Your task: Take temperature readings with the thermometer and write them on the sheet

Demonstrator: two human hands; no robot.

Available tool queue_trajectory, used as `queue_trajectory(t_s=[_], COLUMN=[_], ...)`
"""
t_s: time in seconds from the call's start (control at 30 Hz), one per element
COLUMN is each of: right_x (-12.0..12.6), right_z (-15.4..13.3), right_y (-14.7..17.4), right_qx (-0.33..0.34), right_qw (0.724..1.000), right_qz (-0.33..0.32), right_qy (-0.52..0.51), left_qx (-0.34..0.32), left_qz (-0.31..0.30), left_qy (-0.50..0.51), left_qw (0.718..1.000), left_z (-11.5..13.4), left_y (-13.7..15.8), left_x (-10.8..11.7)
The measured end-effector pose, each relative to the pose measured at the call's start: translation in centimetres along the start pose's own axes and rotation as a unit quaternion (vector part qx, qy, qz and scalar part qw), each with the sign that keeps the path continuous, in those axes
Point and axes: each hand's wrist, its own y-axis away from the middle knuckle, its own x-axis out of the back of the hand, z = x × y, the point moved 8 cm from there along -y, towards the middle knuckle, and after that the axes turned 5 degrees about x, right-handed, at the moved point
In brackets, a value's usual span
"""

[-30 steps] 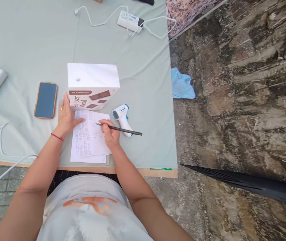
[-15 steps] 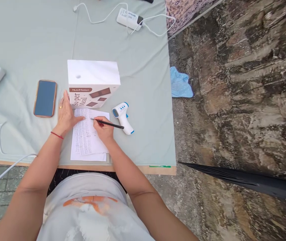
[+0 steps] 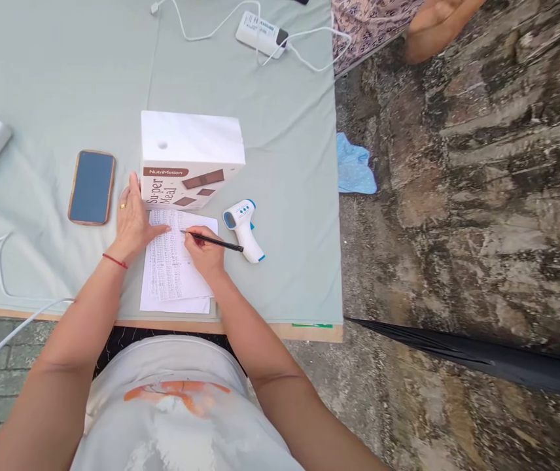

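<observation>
Since a moment ago our right hand (image 3: 205, 252), gripping the pen (image 3: 214, 241), slid leftward, seemingly writing, while our flat left hand (image 3: 133, 222) steadies the paper (image 3: 169, 271).

Matt paper sheet (image 3: 172, 265), glossy cardboard box (image 3: 189, 163), smooth plastic thermometer (image 3: 243, 222), soft grey-green tablecloth (image 3: 280, 163), rough stone ground (image 3: 466, 196)

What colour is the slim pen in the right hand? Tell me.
Black, clearest in the head view: slim pen, right hand.
</observation>
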Motion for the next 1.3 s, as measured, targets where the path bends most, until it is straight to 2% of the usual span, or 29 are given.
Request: queue_trajectory(t_s=[0.37,0.8,1.3], right_x=[0.09,0.22,0.23], right_z=[0.54,-0.22,0.35], right_y=[0.19,-0.04,-0.14], right_qx=[-0.019,0.018,-0.022], right_qw=[1.0,1.0,1.0], right_qz=[0.008,0.016,0.008], right_qy=[0.0,0.001,0.005], left_qx=[-0.006,-0.013,0.001], left_qz=[0.003,0.004,0.005], left_qy=[0.014,0.007,0.02], left_qw=[1.0,1.0,1.0], left_z=[-0.15,-0.51,-0.57], left_y=[-0.15,-0.16,-0.23], left_x=[-0.19,-0.28,-0.2])
